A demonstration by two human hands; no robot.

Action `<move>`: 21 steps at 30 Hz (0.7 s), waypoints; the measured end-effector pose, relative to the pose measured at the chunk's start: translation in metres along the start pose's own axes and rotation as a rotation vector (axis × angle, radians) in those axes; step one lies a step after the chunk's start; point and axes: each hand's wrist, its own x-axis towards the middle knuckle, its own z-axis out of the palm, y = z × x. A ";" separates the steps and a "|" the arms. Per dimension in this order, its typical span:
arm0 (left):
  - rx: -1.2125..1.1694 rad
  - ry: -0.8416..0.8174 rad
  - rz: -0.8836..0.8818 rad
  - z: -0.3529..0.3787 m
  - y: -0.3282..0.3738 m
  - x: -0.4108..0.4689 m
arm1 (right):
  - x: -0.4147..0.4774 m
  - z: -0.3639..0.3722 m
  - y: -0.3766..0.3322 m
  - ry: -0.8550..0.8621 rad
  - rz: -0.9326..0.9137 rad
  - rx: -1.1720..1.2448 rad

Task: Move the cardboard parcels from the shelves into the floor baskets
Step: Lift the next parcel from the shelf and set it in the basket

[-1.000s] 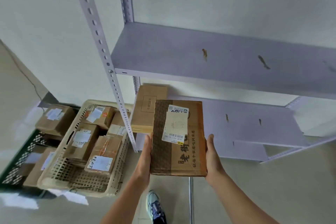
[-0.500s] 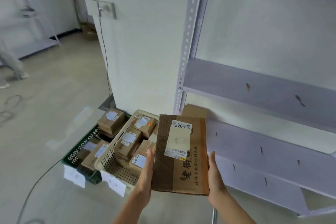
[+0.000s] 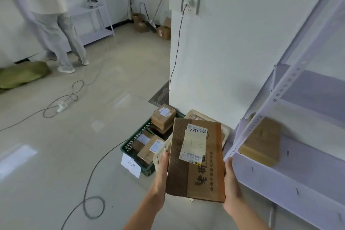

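Beside the shelving (image 3: 308, 177), left hand (image 3: 163, 167) and right hand (image 3: 231, 180) grip the cardboard parcel (image 3: 196, 162) by its sides.

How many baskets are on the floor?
2. A dark green basket sits by the wall corner; a cream basket stands right beside it, mostly hidden behind the held parcel. Others could be hidden.

We see through one wide-angle camera worn on the head, facing forward and down from well above the floor (image 3: 65, 164). Closest to us are the left hand (image 3: 162, 171) and right hand (image 3: 231, 186) gripping a parcel (image 3: 196, 173); the green basket (image 3: 133, 141) lies below, the shelf rack (image 3: 308, 172) close at right.
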 end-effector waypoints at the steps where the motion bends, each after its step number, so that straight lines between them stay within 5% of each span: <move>1: 0.003 0.013 -0.013 -0.016 0.005 0.004 | 0.005 0.017 0.002 0.000 0.007 0.009; 21: 0.073 0.242 -0.306 -0.258 0.051 0.176 | 0.183 0.240 0.061 0.099 0.289 -0.033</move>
